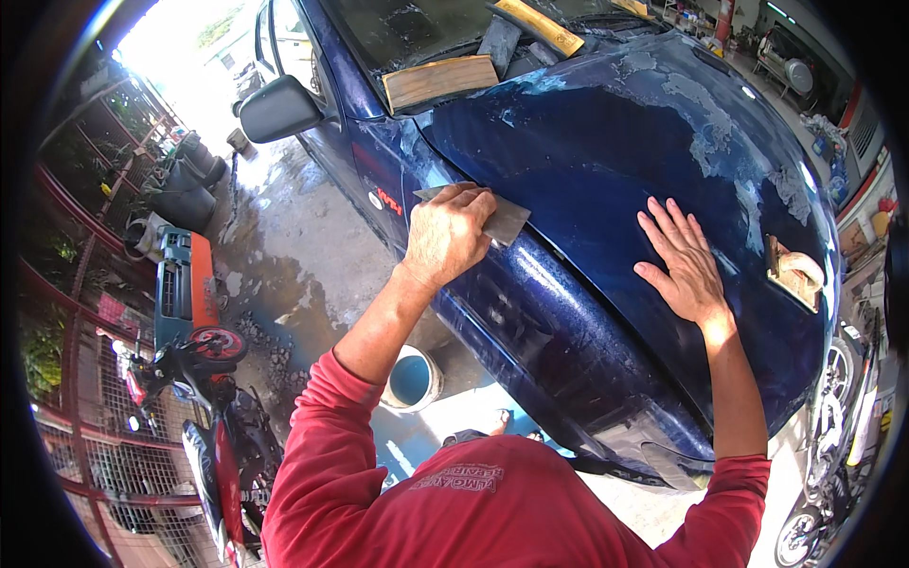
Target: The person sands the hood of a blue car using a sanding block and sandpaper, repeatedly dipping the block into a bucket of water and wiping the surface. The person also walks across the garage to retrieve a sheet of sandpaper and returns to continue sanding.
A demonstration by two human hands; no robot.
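My left hand (449, 232) is closed over a thin grey sheet of what looks like sandpaper (507, 221). It presses the sheet to the front fender (530, 293) of a dark blue car, beside the hood gap. The sheet's corners stick out on both sides of my fingers. My right hand (684, 260) rests flat on the hood (568, 142), fingers spread, holding nothing. To its right lies a small tool with a curved handle on a flat plate (795, 273). Pale, patchy sanded areas (701, 104) mark the far right part of the hood.
Wooden blocks (440, 81) and a yellow-edged block (540, 26) lie at the windshield base. A side mirror (280, 108) juts out at left. A white bucket of bluish water (413, 379) stands below the fender. Motorcycles (222, 445) stand at left and right.
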